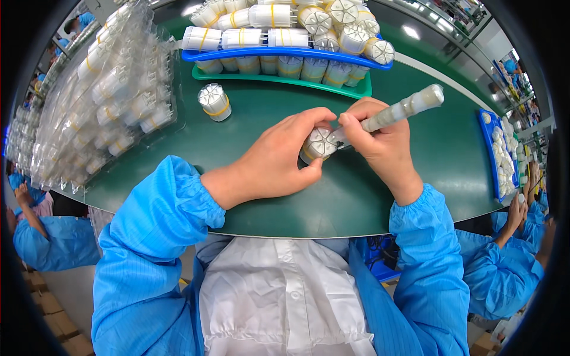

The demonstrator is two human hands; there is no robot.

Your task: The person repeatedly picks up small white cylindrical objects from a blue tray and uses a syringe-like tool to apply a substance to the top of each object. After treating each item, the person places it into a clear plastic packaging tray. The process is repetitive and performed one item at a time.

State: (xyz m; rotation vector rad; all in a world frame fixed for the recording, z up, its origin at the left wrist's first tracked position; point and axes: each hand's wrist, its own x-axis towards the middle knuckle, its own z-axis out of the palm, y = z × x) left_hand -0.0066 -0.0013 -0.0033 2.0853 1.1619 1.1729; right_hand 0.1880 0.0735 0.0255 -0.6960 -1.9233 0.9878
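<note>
1. The work in hand looks part-way through: one bundle (319,144) stands on the desk (439,166) between the two hands, its spoked end facing up.
2. The left grip (276,151) is closed around this bundle, with the thumb on the near side and the fingers on the far side.
3. The right grip (380,142) is wrapped around a pen-like tool (412,108). The tool slants down to the bundle's right edge; whether its tip touches is too small to tell.
4. This bundle seems not yet done, since the tool is at its end and neither grip has let go. How much of its end is worked, I cannot tell.
5. A second bundle (215,102), with a yellow band, stands alone to the left, apart from both hands. Finished or waiting, it does not show.
6. Beyond the hands, a blue tray (208,54) piled with banded bundles sits above a green tray (237,78), which is also filled.
7. More bundles lie under clear plastic (107,101) at left. Which store is done and which is left, nothing here settles; either way, plenty is on hand.
</note>
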